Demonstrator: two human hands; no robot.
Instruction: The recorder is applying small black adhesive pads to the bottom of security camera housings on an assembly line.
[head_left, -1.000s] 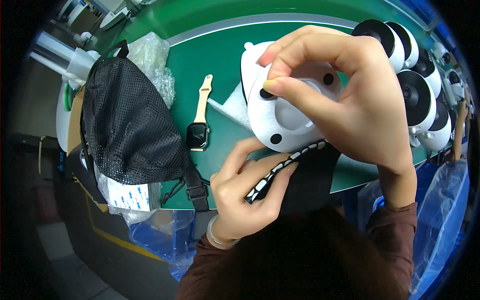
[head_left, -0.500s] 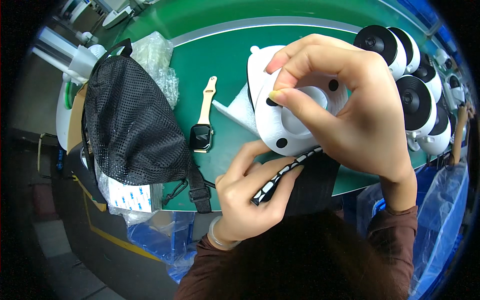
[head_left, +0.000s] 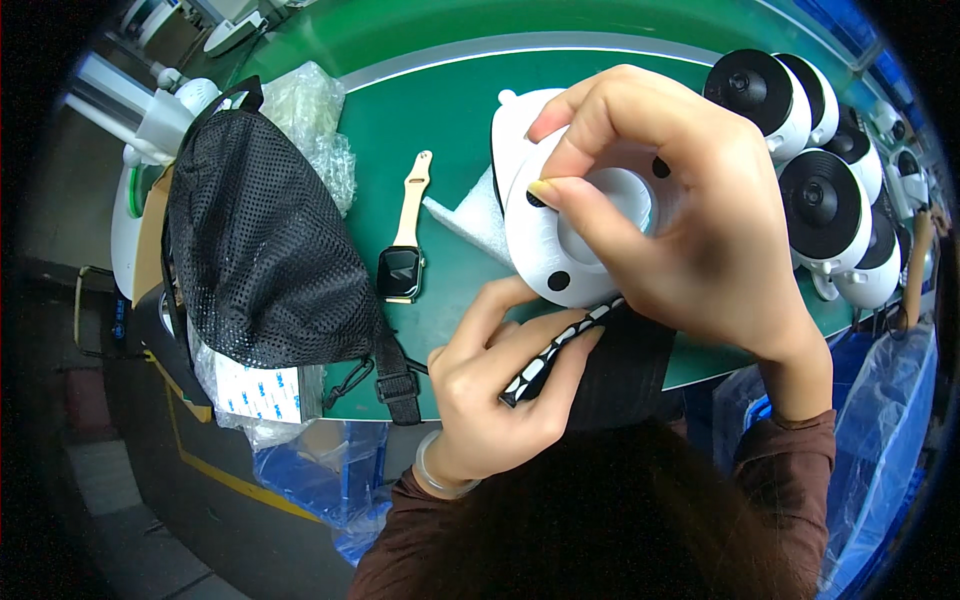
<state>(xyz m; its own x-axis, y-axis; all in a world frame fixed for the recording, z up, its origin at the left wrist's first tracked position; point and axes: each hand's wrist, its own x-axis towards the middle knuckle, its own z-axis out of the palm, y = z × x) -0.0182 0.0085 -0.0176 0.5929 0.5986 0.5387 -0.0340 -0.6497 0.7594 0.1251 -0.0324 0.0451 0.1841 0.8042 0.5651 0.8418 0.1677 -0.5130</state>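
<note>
A white ring-shaped base (head_left: 530, 240) with a round hollow in its middle lies tilted on the table, attached to or resting on a white rounded body (head_left: 512, 125). Black round pads show on its face, one at the lower edge (head_left: 559, 281). My right hand (head_left: 700, 200) arches over the base, thumb and index finger pinched at a black round pad (head_left: 536, 199) on its left side. My left hand (head_left: 510, 390) is closed around a black strip with white patches (head_left: 550, 360), held between its fingers; its index fingertip is against the base's lower edge. White foam (head_left: 475, 220) lies behind the base.
A smartwatch (head_left: 401, 270) with a beige strap lies left of the base. Further left sit a black mesh bag (head_left: 265, 240), bubble wrap (head_left: 315, 120) and a white printed sheet (head_left: 258, 393). Several white devices with black discs (head_left: 825, 205) crowd the right side of the green table (head_left: 440, 100).
The base and my right hand have shifted slightly left. The right fingertips stay at the pad, and my left hand keeps its hold on the strip.
</note>
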